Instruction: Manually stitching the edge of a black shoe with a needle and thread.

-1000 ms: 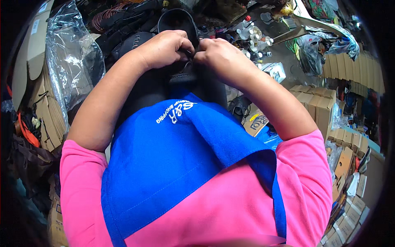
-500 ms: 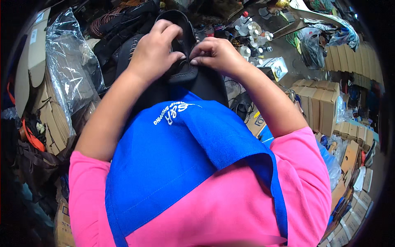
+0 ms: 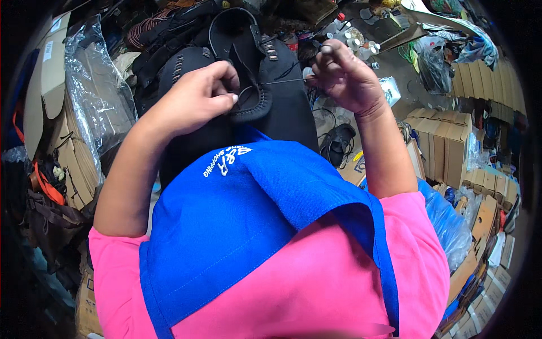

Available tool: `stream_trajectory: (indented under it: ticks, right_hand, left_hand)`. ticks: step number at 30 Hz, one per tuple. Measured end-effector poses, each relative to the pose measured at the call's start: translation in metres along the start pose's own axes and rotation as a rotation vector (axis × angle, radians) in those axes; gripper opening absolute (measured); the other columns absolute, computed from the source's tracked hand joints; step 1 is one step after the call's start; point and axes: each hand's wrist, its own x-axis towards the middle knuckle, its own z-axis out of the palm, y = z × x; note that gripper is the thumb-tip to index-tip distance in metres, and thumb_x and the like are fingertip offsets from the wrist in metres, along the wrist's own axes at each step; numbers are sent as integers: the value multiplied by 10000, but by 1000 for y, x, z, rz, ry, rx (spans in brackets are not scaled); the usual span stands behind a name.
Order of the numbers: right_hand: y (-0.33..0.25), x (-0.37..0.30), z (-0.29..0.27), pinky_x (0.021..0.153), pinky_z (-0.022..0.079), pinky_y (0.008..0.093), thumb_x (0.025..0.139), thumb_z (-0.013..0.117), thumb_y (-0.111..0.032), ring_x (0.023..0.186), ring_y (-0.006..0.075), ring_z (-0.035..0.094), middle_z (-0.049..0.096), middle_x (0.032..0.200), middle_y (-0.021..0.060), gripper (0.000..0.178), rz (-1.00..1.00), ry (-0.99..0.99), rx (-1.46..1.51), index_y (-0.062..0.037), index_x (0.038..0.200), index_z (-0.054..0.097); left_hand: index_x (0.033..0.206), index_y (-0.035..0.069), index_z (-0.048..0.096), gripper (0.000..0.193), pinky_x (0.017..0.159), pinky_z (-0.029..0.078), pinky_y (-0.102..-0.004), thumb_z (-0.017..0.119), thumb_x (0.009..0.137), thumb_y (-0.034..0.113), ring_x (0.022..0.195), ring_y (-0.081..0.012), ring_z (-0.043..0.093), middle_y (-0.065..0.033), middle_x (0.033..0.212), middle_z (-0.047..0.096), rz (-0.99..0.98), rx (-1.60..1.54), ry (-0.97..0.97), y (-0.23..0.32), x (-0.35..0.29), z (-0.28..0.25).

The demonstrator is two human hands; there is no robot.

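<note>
My left hand (image 3: 197,96) pinches the stitched edge of a black leather shoe upper (image 3: 254,85) that lies over my lap. My right hand (image 3: 347,79) is raised to the right of it, fingers closed on a needle and a dark thread (image 3: 282,82) pulled taut from the seam. A blue cloth apron (image 3: 254,226) covers my lap and pink shirt below the work.
More black shoe uppers (image 3: 169,34) pile behind the work. Clear plastic bags over flat cardboard (image 3: 96,101) stand at the left. Stacked brown boxes (image 3: 451,141) sit at the right, small bottles (image 3: 350,37) lie on the floor ahead, and a black sandal (image 3: 339,144) is near my right forearm.
My right hand has drawn away to the right from the seam, pulling the thread taut. My left hand stayed gripping the upper, which now shows more fully.
</note>
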Motion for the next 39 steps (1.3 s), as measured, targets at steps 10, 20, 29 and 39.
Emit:
stream_trajectory:
  ticks: [10, 20, 29, 39]
  right_hand:
    - [36, 26, 52, 745, 378, 402, 859, 613, -397, 730, 268, 632, 635, 714, 76, 298, 29, 170, -2225, -108, 786, 602]
    - [57, 32, 43, 687, 372, 375, 879, 604, -347, 675, 246, 615, 606, 643, 56, 270, -174, 55, -2089, -107, 756, 594]
    - [64, 29, 36, 655, 381, 371, 852, 639, -314, 624, 239, 591, 575, 613, 47, 271, -354, 15, -2097, -106, 692, 569]
    - [59, 1, 24, 668, 402, 290, 908, 604, -253, 643, 133, 541, 539, 657, -2, 213, 164, 384, -1056, -54, 836, 629]
  left_hand:
    - [864, 30, 619, 161, 709, 499, -428, 643, 746, 137, 787, -357, 632, -182, 779, 627, 138, 341, 290, 14, -8, 13]
    - [1140, 38, 580, 313, 756, 485, -390, 416, 1005, 269, 858, -285, 645, -153, 991, 668, 117, -609, 631, -5, -35, 3]
    - [644, 137, 356, 443, 650, 374, -322, 378, 1010, 386, 506, -131, 304, 15, 545, 302, 208, -1437, 338, -20, -31, 2]
    - [884, 50, 559, 303, 846, 465, -333, 448, 998, 308, 772, -193, 606, -87, 880, 640, -95, -752, 381, -49, -57, -47]
